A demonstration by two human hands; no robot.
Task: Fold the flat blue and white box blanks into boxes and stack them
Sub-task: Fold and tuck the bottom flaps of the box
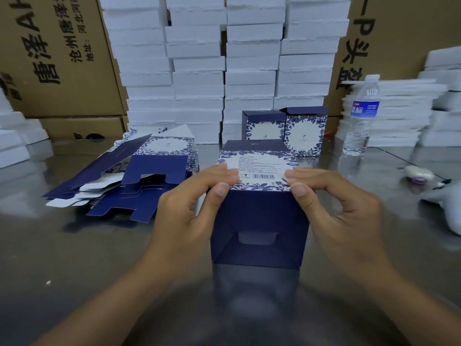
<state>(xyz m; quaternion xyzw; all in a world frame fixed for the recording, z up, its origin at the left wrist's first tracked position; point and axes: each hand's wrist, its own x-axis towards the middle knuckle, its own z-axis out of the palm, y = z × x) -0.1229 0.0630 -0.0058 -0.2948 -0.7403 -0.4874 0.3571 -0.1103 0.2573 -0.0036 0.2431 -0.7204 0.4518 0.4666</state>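
From the head camera, both hands are gripping one folded blue and white box (259,221) at the middle of the bench (74,258). The left hand (189,208) is pinching the box's upper near-left corner, with its fingers curled over the printed top panel and its thumb pressing on the near edge. The right hand (334,203) is pinching the upper near-right corner in the same way. The box is lying with its barcode panel facing up and its navy flap-closed end facing the person. Its lower edge appears to be resting on the shiny bench, where its reflection is showing.

To the left, a loose pile of flat blanks (139,176) is lying spread over the bench, close beside the left hand. Behind the held box, two finished boxes (264,126) are standing upright side by side, touching each other.

A water bottle (361,116) is standing to the right of them, and a small white and purple object (419,174), too blurred to identify, is lying further right. Stacks of white foam trays (199,71) are rising along the back, with brown cartons (57,58) flanking them.
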